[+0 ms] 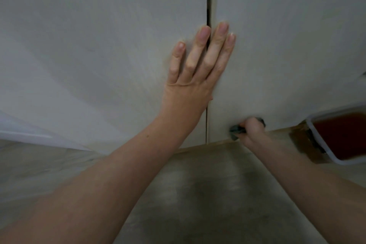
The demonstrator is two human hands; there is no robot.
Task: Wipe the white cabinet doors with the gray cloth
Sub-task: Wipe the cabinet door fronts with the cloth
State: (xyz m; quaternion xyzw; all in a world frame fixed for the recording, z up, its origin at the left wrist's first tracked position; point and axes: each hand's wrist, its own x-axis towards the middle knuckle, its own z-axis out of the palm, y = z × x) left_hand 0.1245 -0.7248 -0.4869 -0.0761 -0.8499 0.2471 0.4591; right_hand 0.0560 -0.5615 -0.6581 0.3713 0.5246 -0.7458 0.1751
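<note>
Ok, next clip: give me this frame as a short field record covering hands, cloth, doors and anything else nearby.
left hand: flat, fingers straight, pressed across the seam between the doors
right hand: grips gray cloth against right door's bottom edge
left door: white, closed
right door: white, narrow gap at seam
floor: grey
side item: clear container, dark reddish contents, right

Both forearms are bare, with short unpainted nails on the left hand (195, 77).

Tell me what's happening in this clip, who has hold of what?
A person is cleaning two white cabinet doors. The left hand lies flat with straight fingers across the gap between the doors. The right hand grips a bunched gray cloth against the bottom edge of the right-hand door. A clear container with dark reddish contents sits at the far right.
</note>
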